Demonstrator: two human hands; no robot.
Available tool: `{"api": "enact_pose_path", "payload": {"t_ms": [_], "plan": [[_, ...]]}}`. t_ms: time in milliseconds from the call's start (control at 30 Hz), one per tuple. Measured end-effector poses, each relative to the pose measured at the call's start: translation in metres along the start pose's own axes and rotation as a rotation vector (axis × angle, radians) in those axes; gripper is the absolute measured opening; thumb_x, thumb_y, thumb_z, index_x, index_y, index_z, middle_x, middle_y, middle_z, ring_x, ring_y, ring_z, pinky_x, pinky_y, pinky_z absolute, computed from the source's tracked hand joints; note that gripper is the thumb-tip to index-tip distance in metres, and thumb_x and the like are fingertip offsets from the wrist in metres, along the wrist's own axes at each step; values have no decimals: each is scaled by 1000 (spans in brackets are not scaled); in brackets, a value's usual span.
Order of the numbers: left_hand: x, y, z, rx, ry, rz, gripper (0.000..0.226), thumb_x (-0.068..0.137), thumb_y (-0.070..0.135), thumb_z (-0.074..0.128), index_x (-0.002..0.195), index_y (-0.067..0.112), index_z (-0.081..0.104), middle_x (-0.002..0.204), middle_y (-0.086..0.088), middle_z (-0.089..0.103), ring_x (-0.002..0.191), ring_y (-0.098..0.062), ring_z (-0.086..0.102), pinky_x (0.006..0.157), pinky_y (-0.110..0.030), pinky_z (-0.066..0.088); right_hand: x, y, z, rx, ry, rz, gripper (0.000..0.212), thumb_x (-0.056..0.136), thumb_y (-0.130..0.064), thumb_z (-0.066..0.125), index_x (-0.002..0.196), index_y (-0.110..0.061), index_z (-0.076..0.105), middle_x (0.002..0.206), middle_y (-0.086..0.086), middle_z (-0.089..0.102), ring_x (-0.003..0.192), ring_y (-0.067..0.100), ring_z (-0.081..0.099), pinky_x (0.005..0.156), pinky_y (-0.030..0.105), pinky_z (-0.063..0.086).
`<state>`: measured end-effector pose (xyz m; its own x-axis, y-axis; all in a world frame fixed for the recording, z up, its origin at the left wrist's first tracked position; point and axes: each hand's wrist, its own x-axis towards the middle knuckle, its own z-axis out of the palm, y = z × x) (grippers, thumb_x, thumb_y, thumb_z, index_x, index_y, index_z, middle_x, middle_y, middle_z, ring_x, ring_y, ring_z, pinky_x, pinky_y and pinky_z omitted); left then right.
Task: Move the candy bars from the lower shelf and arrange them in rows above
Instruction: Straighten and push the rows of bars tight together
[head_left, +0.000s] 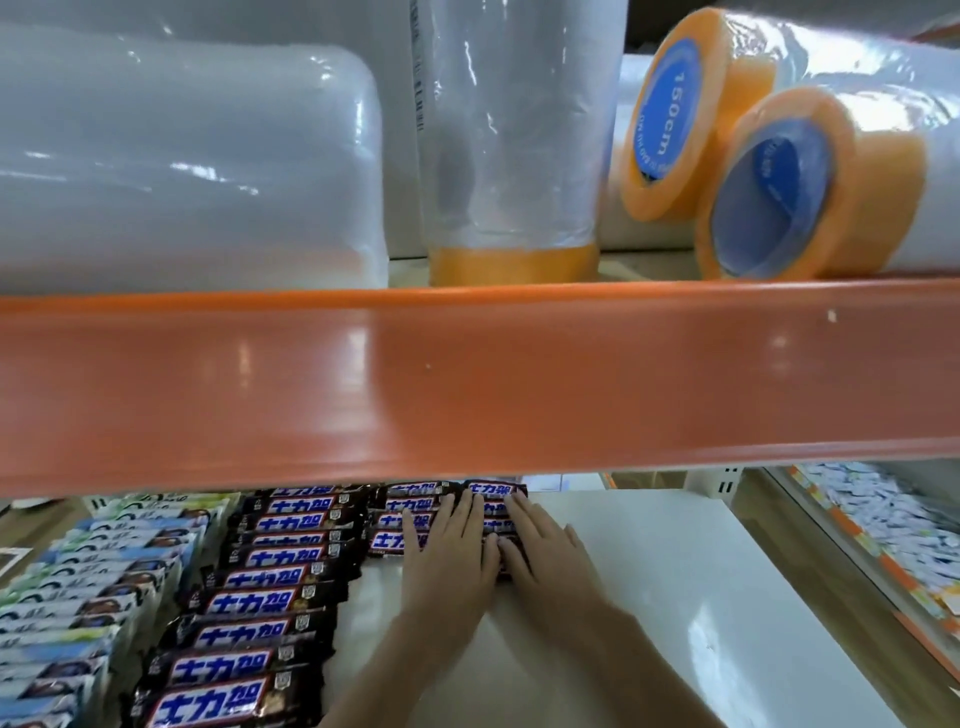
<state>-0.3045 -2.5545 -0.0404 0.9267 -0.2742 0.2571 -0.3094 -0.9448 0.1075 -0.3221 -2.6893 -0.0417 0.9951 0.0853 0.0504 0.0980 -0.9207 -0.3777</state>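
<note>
orange shelf edge hides the candy bars behind it.

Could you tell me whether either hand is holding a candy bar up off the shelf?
No, the left hand and right hand lie flat on the candy bars.

Glossy foil-like candy bars, glossy orange shelf edge, smooth white shelf

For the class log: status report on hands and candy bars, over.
Left hand and right hand flat, pressing short row of dark-wrapped candy bars. Orange shelf edge hides row's far end.
</note>
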Motion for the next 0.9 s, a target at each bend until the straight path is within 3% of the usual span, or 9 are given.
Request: {"api": "enact_pose_path", "payload": {"t_ms": [67, 100, 200, 300, 533, 767, 800, 900], "plan": [[0, -1, 6, -22, -38, 2, 88, 70, 45, -23, 149, 25, 7, 157, 11, 5, 144, -9, 0, 111, -52, -10, 1, -2, 3, -37, -2, 16, 80, 79, -59, -7, 152, -29, 4, 158, -13, -5, 144, 3, 2, 116, 36, 5], [1, -2, 8, -21, -28, 3, 86, 72, 45, -21, 149, 25, 11, 156, 10, 8, 144, -9, 2, 111, -51, -12, 2, -2, 4, -42, 1, 20, 78, 79, -57, -5, 152, -29, 4, 158, -13, -5, 144, 3, 2, 116, 36, 4], [-1, -6, 9, -19, 12, 11, 61, 87, 42, 16, 131, 23, 53, 136, 6, 52, 130, -13, 42, 107, -55, 9, 1, -2, 5, -40, 24, 28, 79, 78, -57, -6, 151, -30, 7, 158, -14, -2, 144, 4, 5, 116, 34, 5], [-2, -8, 14, -44, 115, 52, 43, 85, 38, 34, 109, 25, 67, 110, 10, 67, 111, -10, 49, 100, -55, 17, 1, -1, 8, -40, 76, 39, 94, 66, -61, -15, 150, -32, 14, 157, -15, 11, 143, 5, 12, 117, 32, 10], [0, -9, 15, 8, 205, 60, 46, 84, 39, 34, 110, 23, 68, 117, 6, 66, 114, -15, 59, 101, -61, 16, -1, -2, 4, -33, 123, 26, 95, 65, -59, -12, 149, -31, 21, 156, -15, 16, 141, 5, 16, 115, 28, 13], [-1, -7, 12, 6, 128, 32, 48, 86, 41, 29, 114, 24, 65, 118, 7, 64, 117, -13, 56, 98, -71, 25, -2, -4, 5, -36, 156, 52, 96, 62, -60, -10, 147, -33, 25, 154, -15, 22, 139, 7, 22, 112, 26, 14], [-2, -7, 12, 14, 107, 33, 52, 87, 42, 25, 118, 24, 63, 123, 7, 62, 121, -13, 53, 100, -71, 22, -3, -4, 4, -36, 155, 52, 96, 62, -60, -10, 147, -33, 25, 154, -15, 21, 140, 8, 22, 112, 27, 14], [-4, -6, 10, 19, 90, 48, 71, 85, 47, 0, 141, 26, 39, 148, 8, 36, 140, -11, 25, 107, -62, -10, -4, -5, 3, -19, 141, 43, 96, 64, -62, -7, 148, -30, 25, 155, -11, 22, 141, 10, 21, 113, 28, 14]]}}
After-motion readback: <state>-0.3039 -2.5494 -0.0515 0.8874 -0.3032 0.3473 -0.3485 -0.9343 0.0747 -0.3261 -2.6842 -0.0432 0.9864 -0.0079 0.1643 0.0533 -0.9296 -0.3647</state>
